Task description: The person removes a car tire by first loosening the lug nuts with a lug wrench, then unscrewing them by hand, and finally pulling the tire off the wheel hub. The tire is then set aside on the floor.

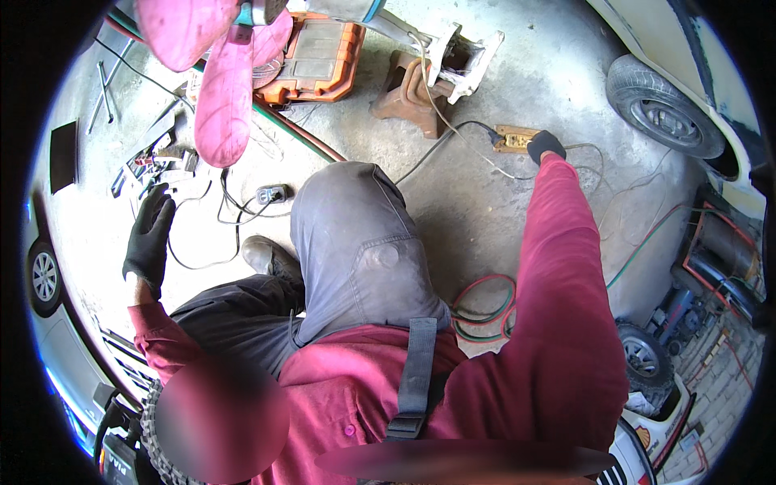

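My right hand (546, 147), in a black glove, reaches far out to the right end of a yellowish power strip (515, 139) on the concrete floor. Its fingers look curled, and what they hold is hidden under the glove. A dark cord plugs into the strip's left end, and a pale cord (588, 147) runs off beyond my hand. Raised at the left, my gloved left hand (148, 234) is empty, fingers stretched out. Nearest to it are a pile of hand tools (162, 158) and a dark plug or adapter (273, 194) on a black cable.
Pink fan blades (222, 113) hang close at upper left, before an orange tool case (323, 61). A rusty stand (408, 97) holds a metal part ahead. Red and green hoses (485, 307) coil by my knee. A car wheel (664, 109) stands right; another car (61, 331) is left.
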`<state>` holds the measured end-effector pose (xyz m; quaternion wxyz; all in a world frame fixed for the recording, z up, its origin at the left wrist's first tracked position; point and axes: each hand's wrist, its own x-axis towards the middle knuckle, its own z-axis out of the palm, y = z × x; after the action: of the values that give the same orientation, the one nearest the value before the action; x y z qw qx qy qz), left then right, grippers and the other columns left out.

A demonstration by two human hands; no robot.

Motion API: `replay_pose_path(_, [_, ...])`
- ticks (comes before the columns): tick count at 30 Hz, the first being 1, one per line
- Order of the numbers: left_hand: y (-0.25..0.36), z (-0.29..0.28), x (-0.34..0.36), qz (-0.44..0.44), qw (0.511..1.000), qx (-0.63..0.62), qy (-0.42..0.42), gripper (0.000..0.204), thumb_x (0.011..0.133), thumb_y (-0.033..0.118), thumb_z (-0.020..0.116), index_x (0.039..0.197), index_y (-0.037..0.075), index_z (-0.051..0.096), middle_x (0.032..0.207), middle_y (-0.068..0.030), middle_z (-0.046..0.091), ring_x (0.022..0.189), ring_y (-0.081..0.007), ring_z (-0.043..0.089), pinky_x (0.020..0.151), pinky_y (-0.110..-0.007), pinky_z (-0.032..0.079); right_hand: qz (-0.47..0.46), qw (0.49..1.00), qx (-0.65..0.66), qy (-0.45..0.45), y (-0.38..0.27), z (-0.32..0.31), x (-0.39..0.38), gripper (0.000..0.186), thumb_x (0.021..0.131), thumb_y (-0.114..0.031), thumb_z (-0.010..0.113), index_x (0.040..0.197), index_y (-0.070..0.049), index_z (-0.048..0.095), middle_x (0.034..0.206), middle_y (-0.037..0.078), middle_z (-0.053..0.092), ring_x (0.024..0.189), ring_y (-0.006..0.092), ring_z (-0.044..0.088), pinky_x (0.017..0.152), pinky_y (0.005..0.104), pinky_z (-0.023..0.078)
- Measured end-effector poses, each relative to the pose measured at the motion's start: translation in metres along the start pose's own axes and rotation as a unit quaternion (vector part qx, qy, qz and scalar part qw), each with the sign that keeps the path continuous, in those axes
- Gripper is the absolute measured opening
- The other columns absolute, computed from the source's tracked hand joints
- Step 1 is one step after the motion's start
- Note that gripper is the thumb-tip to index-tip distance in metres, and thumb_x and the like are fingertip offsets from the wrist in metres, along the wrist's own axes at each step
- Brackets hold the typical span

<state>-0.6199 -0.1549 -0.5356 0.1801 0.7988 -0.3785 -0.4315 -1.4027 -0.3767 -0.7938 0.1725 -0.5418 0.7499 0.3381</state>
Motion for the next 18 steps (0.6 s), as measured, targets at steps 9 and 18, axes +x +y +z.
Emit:
replay_pose_path(9, [-0.003, 0.008, 0.009, -0.021, 0.999, 0.030, 0.013, 0.051, 0.108, 0.027, 0.063, 0.152, 0.004, 0.051, 0.148, -0.0156, 0.059, 0.137, -0.0235, 0.055, 0.116, -0.034, 0.042, 0.003, 0.999, -0.013, 0.047, -0.037, 0.012, -0.005, 0.032, 0.095, -0.026, 0.065, 0.121, -0.011, 0.076, 0.125, 0.019, 0.073, 0.118, 0.0358, 0.071, 0.097, 0.0465, 0.058])
replay_pose_path(18, [0.005, 0.011, 0.015, 0.036, 0.997, 0.063, -0.017, 0.055, 0.106, 0.031, 0.065, 0.153, 0.006, 0.050, 0.148, -0.0182, 0.059, 0.135, -0.0274, 0.057, 0.113, -0.037, 0.043, -0.046, 0.911, -0.074, 0.402, -0.024, 0.018, -0.067, 0.025, 0.094, -0.029, 0.066, 0.109, -0.012, 0.075, 0.100, 0.016, 0.077, 0.089, 0.0344, 0.073, 0.081, 0.0510, 0.056])
